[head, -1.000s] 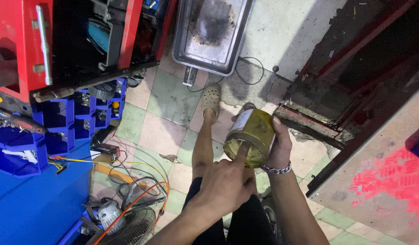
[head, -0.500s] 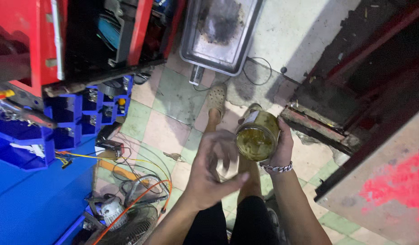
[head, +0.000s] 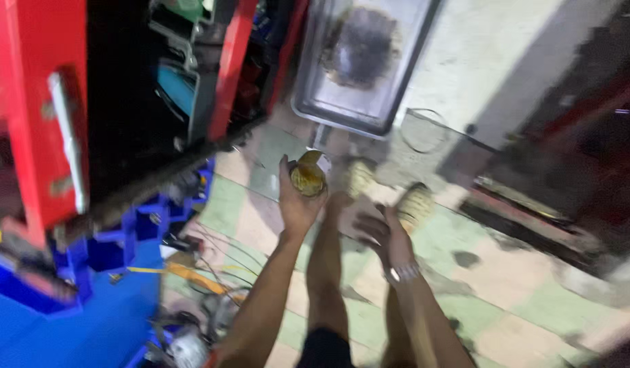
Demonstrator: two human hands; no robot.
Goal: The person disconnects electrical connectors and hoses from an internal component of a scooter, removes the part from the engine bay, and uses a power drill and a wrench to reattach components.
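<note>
Head view: the round yellowish container has changed hands. A second ago the right hand gripped it, with the left hand's finger at its open top; half a second ago the left hand hovered spread beside it. Now the left hand is wrapped around it, held out left of centre above the tiled floor. The right hand is empty, fingers loosely curled (blur hides detail), lower and to the right. Metal tray lies far, blue bins to the left. The container has moved left, toward the red cabinet.
</note>
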